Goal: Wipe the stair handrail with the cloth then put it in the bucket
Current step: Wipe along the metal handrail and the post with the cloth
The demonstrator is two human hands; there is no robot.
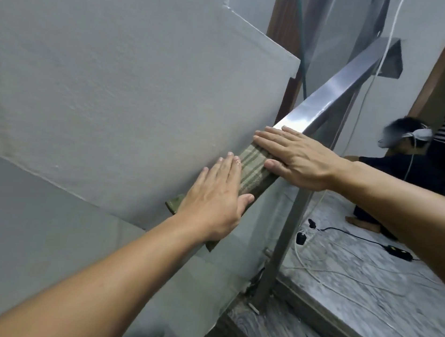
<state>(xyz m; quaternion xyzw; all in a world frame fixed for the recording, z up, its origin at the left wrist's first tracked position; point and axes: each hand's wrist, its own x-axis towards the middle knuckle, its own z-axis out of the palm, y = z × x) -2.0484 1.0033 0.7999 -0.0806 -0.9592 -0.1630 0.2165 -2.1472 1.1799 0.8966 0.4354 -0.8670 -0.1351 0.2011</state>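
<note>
A green striped cloth (253,170) lies draped over the flat top of the steel stair handrail (334,89), which slopes up to the right. My left hand (216,199) presses flat on the lower part of the cloth, fingers straight. On the cloth's upper end my right hand (298,156) lies flat too, its fingertips reaching the bare metal. Neither hand grips the cloth. No bucket is in view.
A grey wall (100,83) runs close along the left of the rail. A steel post (283,245) and a glass panel stand below the rail. On the marble landing (363,286) lie cables, and two people are at the right.
</note>
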